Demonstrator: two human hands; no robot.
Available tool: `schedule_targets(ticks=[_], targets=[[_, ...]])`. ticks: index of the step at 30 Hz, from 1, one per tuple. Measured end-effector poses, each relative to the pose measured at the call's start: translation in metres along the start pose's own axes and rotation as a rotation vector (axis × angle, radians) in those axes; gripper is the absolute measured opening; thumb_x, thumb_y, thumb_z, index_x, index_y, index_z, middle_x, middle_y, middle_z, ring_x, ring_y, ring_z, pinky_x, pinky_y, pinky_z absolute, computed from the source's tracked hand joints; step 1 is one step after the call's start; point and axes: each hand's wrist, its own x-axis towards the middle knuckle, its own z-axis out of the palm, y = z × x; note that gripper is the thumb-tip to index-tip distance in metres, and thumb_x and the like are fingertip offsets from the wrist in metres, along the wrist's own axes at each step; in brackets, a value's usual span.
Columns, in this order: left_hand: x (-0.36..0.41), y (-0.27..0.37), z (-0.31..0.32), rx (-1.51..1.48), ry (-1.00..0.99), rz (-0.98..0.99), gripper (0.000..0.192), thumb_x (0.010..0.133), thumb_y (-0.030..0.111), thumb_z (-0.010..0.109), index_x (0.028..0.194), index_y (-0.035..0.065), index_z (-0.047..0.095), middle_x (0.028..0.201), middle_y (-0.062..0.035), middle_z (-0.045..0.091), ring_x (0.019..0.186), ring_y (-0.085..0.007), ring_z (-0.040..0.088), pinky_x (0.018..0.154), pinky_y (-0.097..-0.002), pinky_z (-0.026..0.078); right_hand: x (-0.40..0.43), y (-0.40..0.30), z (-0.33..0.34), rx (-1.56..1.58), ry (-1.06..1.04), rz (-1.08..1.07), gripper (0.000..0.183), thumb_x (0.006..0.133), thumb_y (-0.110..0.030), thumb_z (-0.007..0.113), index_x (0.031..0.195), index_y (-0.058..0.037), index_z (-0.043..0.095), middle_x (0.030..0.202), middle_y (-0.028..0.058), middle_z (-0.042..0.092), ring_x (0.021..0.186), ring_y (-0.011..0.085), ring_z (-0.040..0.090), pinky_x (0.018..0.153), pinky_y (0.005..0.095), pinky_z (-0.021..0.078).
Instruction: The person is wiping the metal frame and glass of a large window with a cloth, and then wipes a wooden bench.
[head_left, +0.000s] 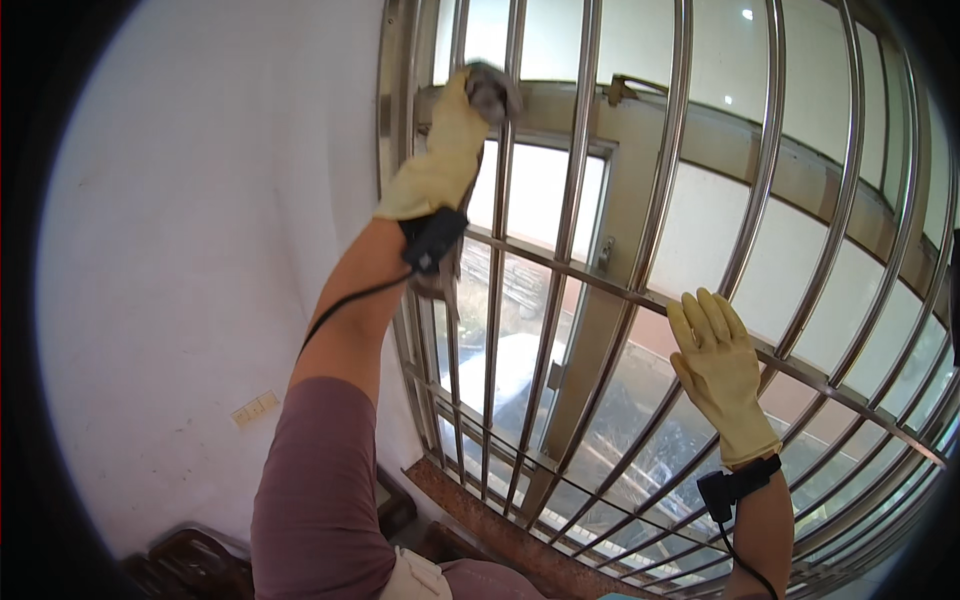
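My left hand (459, 124), in a pale yellow rubber glove, is raised at the upper left of the window. It grips a dark grey cloth (491, 94) against an upright of the metal window grille (577, 135); part of the cloth hangs down behind the forearm. My right hand (712, 349), in a matching glove, rests against the grille's horizontal rail (652, 301) with its fingers extended and nothing seen held in it. A black strapped device with a cable sits on each wrist.
Behind the bars stand the window frame (637, 172) and its glass panes. A white wall (187, 225) with a socket plate (255, 409) is on the left. Below run a reddish-brown stone sill (480, 506) and dark wooden furniture (195, 562).
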Motion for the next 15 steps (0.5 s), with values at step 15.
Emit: schedule_targets(ticks=[15], targets=[[0.014,-0.075,-0.026,0.324,-0.14,0.392,0.031,0.086,0.009,0.066,0.117,0.0025,0.067,0.106,-0.019,0.071,0.098,-0.0394,0.067,0.083,-0.0388,0.055,0.0,-0.002,0.014,-0.067,-0.032,0.082,0.071,0.073,-0.02,0.079,0.139,-0.014,0.055,0.143,0.0048,0.054,0.138,0.0222,0.044,0.121,0.0394,0.0337]])
